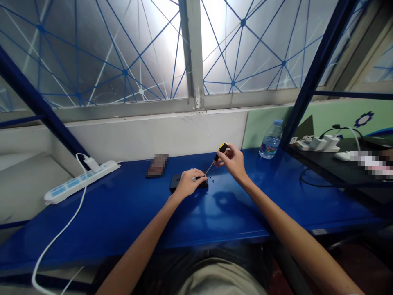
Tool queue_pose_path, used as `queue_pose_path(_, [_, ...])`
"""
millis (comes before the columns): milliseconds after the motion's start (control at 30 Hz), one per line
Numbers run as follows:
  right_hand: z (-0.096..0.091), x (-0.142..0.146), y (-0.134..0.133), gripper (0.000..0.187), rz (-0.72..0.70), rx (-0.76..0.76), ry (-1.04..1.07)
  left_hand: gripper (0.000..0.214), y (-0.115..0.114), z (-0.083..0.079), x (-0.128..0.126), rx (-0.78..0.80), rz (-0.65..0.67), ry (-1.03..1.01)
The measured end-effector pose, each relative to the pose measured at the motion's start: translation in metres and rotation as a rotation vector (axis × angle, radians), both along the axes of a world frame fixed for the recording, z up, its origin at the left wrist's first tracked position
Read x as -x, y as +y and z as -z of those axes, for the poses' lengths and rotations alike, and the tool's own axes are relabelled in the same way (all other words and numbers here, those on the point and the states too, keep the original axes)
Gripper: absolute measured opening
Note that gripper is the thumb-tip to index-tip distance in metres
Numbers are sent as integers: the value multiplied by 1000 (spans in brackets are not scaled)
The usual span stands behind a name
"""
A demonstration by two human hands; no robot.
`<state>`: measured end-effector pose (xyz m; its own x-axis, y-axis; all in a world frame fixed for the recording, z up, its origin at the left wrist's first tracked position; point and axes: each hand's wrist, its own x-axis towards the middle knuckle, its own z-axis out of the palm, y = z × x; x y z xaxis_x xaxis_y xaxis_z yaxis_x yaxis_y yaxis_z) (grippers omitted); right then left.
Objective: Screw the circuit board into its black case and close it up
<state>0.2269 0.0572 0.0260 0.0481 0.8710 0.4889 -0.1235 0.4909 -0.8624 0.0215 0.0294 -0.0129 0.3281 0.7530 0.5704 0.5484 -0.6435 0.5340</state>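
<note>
A flat black box (176, 182) lies on the blue table, partly covered by my left hand (189, 181). The fingers of that hand curl over the box and press near its right end, close to the screwdriver's tip. In my right hand (232, 161) is a screwdriver (221, 150) with a yellow-and-black handle, gripped between thumb and fingers. Its thin shaft slants down and left to the right end of the box; my left fingertips partly hide the tip. Several tiny black pieces, perhaps screws (213, 180), lie just right of the box.
On the blue table (123, 221), a blurred dark flat object (157, 165) lies behind the box. A white power strip (81, 182) with a trailing cable is at the left. A water bottle (271, 139) stands at the back right, near a blue post and another black desk (353, 180).
</note>
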Motion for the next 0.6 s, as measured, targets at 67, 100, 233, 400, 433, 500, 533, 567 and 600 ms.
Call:
queue_pose_path(67, [0,0,0,36,2,1,-1,13,0,0,0,-1,0,-8])
queue_pose_path(100, [0,0,0,36,3,1,-1,14,0,0,0,0,-1,-8])
queue_pose_path(233, [-1,0,-1,35,1,7,-3,16,-2,-1,-2,5,-5,10])
queue_pose_path(400, [0,0,-1,34,-7,9,-4,18,-3,-2,-2,10,-5,69])
queue_pose_path(433, [0,1,-1,34,-8,9,-7,17,-2,-2,-1,6,-6,81])
queue_pose_path(500, [-1,0,-1,34,-11,13,-16,17,-2,-2,-1,1,-2,105])
queue_pose_path(533, [-1,0,-1,34,-13,15,-21,17,-1,-2,-1,0,2,115])
queue_pose_path(567, [0,0,-1,35,-14,17,-25,16,-1,-2,-1,0,6,125])
queue_pose_path(600, [0,0,-1,35,-15,19,-27,16,-1,-2,-1,1,8,132])
